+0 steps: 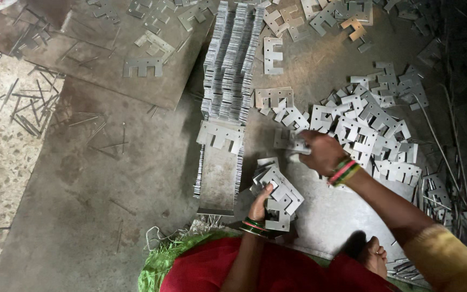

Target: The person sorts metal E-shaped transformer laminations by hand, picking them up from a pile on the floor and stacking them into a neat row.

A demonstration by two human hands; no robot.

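Note:
My left hand (259, 206) grips a fanned stack of E-shaped metal plates (277, 190) just in front of my lap. My right hand (320, 151) reaches forward and pinches one loose E-shaped plate (290, 141) at the near edge of a scattered pile of the same plates (371, 127) on the right. Bangles sit on both wrists. Straight ahead, long rows of plates stacked on edge (231, 59) run away from me, with flat plates (220, 134) lying across their near end.
I sit on the floor over metal sheets (136, 178). Thin metal strips (28, 108) litter the speckled floor on the left. More E-shaped plates (147, 51) lie scattered at the top. My bare foot (375, 254) rests at the lower right beside wires (455, 162).

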